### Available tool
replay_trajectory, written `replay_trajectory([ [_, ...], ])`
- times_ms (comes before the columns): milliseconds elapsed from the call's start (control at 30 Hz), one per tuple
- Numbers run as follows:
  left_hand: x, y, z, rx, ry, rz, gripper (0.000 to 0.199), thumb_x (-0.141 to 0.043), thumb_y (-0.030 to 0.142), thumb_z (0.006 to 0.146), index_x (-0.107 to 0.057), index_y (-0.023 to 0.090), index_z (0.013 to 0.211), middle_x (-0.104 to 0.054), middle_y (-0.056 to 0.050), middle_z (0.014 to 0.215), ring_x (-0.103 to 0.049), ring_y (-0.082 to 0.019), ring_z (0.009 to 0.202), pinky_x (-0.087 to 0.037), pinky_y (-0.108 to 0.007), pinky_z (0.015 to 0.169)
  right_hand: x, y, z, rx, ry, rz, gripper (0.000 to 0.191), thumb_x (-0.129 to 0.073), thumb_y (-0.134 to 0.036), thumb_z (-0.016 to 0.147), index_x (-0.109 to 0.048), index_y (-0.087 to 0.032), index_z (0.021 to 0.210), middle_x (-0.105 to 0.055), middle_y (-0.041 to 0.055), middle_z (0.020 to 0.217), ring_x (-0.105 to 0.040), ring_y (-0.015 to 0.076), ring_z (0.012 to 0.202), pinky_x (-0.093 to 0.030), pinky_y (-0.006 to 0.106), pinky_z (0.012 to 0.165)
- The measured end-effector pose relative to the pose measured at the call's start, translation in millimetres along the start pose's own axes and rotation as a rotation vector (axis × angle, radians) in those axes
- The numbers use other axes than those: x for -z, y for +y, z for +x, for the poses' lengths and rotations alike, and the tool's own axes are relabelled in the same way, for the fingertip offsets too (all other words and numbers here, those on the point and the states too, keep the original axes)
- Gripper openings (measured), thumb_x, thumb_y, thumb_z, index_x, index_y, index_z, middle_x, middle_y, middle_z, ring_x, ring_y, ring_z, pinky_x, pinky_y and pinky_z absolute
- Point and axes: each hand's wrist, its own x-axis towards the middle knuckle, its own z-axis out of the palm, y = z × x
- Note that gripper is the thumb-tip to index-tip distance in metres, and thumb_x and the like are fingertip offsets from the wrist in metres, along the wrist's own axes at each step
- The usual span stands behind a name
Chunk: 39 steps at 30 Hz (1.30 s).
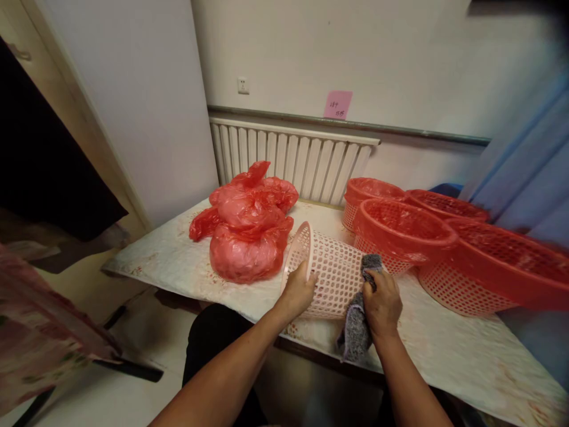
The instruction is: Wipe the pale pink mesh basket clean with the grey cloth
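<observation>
A pale pink perforated plastic basket [335, 270] lies tipped on its side at the table's front, its mouth facing left. My left hand [299, 290] grips it by the rim, with the thumb on the outer wall and the other fingers partly hidden. A grey cloth [357, 332] is bunched in my right hand [383, 299], which presses it against the basket's bottom end. Part of the cloth hangs down over the table's front edge. Left of the basket sits a heap of red plastic bags [249, 228], bulging, contents not clear.
Several similar baskets lined with red bags, one at the front [404, 234], stand on the right of the cloth-covered table [173, 252]. Behind are a white radiator [288, 154] and a wall with a pink note [338, 105]. A chair with a flowered cover [40, 320] stands at left.
</observation>
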Motion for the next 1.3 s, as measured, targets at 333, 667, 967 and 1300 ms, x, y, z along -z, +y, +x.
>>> replay_trajectory([
  [333, -1.1, -7, 1, -0.032, 0.004, -0.040, 0.025, -0.046, 0.019, 0.083, -0.060, 0.015, 0.104, -0.068, -0.007, 0.097, -0.061, -0.021, 0.091, -0.047, -0.033, 0.085, 16, 6, -47, -0.223, 0.211, -0.062, 0.029, -0.047, -0.020, 0.081, -0.063, -0.016, 0.105, -0.063, 0.0129, 0.099, -0.055, 0.0286, 0.096, -0.044, 0.042, 0.087],
  [667, -4.8, -16, 1, -0.093, -0.084, -0.224, 0.040, -0.057, 0.009, 0.069, -0.058, 0.014, 0.109, -0.069, -0.006, 0.102, -0.064, -0.020, 0.092, -0.050, -0.033, 0.086, -1, -116, -24, 0.066, 0.032, 0.229, 0.030, -0.047, -0.013, 0.085, -0.062, -0.021, 0.110, -0.058, 0.0113, 0.114, -0.051, 0.0269, 0.110, -0.043, 0.044, 0.096],
  [967, 2.4, -39, -12, -0.092, -0.096, -0.107, 0.039, -0.058, 0.022, 0.076, -0.058, 0.014, 0.114, -0.070, -0.008, 0.105, -0.065, -0.023, 0.096, -0.049, -0.035, 0.089, 2, -99, 25, 0.181, -0.115, 0.104, 0.032, -0.052, -0.009, 0.082, -0.066, -0.020, 0.109, -0.061, 0.0097, 0.118, -0.051, 0.0244, 0.106, -0.043, 0.038, 0.093],
  [1300, -3.0, -45, -25, 0.011, -0.106, -0.063, 0.028, -0.055, 0.023, 0.075, -0.063, 0.012, 0.099, -0.072, -0.007, 0.090, -0.066, -0.024, 0.087, -0.051, -0.034, 0.081, 26, 16, -2, -0.120, 0.058, -0.066, 0.031, -0.045, -0.014, 0.080, -0.066, -0.017, 0.103, -0.065, 0.0090, 0.105, -0.054, 0.0233, 0.100, -0.043, 0.038, 0.092],
])
